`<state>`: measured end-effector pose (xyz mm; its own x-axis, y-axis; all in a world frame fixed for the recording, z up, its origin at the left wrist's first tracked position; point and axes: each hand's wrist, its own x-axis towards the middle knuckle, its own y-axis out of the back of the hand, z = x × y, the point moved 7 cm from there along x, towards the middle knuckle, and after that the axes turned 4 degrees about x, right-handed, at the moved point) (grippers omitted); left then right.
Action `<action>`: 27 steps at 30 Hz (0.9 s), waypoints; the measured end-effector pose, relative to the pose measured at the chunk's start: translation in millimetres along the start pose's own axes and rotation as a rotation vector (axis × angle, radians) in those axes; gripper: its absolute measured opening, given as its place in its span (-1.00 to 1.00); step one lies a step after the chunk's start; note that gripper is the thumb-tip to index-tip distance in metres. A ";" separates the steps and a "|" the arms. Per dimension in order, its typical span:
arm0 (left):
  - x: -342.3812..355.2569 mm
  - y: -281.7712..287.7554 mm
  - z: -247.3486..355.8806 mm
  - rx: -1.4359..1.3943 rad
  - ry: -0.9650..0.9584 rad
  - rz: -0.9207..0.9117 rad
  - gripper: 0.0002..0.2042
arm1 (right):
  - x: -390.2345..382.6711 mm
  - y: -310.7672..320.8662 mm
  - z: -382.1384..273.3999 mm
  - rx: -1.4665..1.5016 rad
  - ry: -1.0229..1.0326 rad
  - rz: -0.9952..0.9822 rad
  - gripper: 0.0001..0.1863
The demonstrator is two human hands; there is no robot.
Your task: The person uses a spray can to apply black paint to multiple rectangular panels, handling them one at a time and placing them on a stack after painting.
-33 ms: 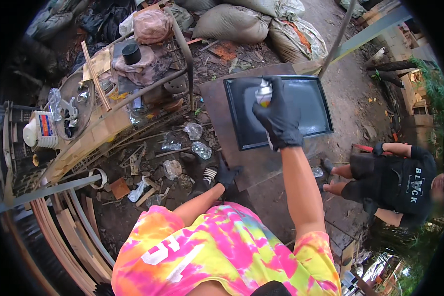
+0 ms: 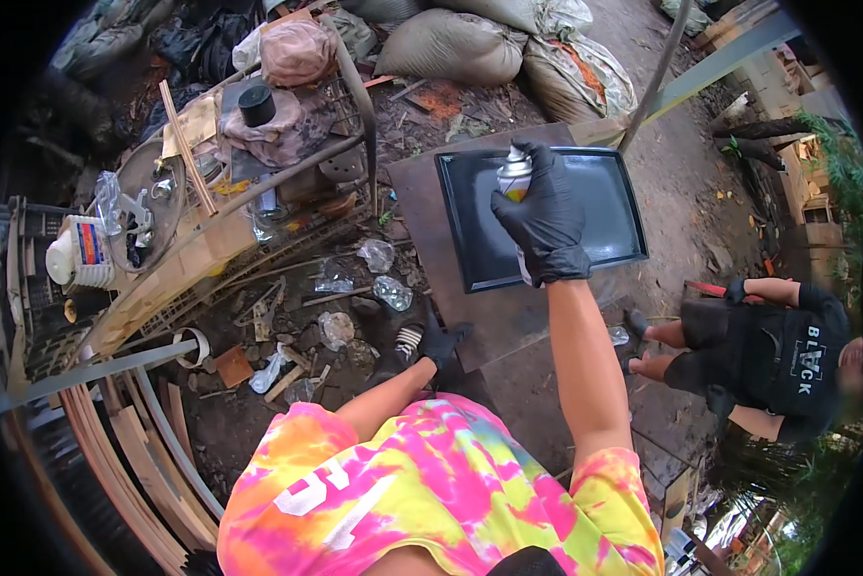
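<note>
My right hand (image 2: 550,216), in a black glove, is wrapped round a spray can (image 2: 514,171) with a silver top. The hand holds it above a black rectangular panel (image 2: 609,216) with a raised rim, whose surface looks glossy with pale reflections. Beneath the panel lies a larger brown board (image 2: 499,331). My left hand (image 2: 444,344), gloved too, hangs low beside the board's near left edge. Its fingers are apart and nothing shows in them. Most of the can's body is hidden behind my right hand.
A person (image 2: 767,355) in black stands at the right. On the left, a worn bench (image 2: 191,259) carries a white jug (image 2: 81,252) and a black round lid (image 2: 256,104). Filled sacks (image 2: 455,46) lie at the back. Timber strips (image 2: 129,470) and plastic litter (image 2: 391,292) surround me.
My right fingers and the can's top, blurred in the earlier frame, now show sharply. The hand stays in nearly the same place over the panel. My left hand has not moved.
</note>
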<state>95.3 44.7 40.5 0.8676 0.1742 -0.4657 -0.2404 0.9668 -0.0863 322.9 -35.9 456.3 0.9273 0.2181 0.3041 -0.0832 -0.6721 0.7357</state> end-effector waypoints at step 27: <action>60.8 150.5 79.0 0.493 -0.204 0.716 -0.31 | -367.6 195.4 274.5 0.943 -0.593 0.985 -0.39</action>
<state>146.3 215.6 68.8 0.6533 0.7514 -0.0929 -0.5805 0.5759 0.5755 65.9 -441.7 322.1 0.6692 -0.7428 -0.0208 -0.7039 -0.6247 -0.3382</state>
